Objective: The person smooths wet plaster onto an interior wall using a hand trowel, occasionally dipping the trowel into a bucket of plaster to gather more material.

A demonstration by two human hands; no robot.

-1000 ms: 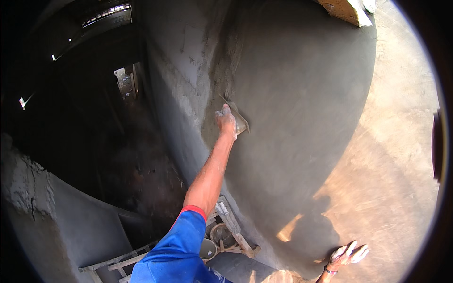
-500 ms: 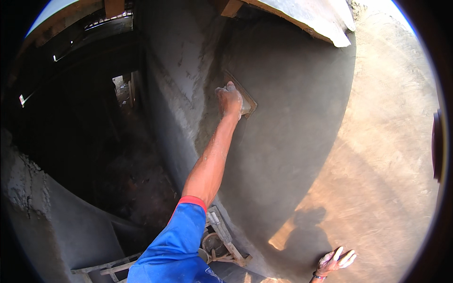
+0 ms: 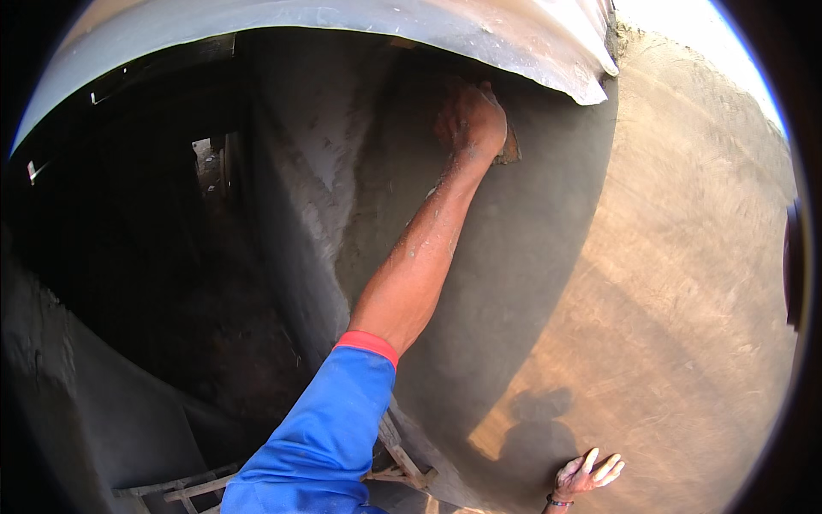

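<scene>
The fingers (image 3: 445, 120) of the left hand (image 3: 473, 120) are curled around a plastering float (image 3: 511, 147), at the upper middle of the frame; only one worn corner of it shows, just right of the fist, against the shaded part of the grey plastered wall (image 3: 479, 283). The right hand (image 3: 577, 478), at the lower right, has its fingers spread wide and holds nothing; whether its palm presses on the sunlit plaster I cannot tell. A bracelet (image 3: 561, 502) circles that wrist, and a shadow (image 3: 538, 428) falls just above and left of it. A pale sheet (image 3: 342, 15) curves across the top; a blue sleeve (image 3: 317, 428) with a red cuff fills the lower middle, beside wooden pieces (image 3: 398, 454).
</scene>
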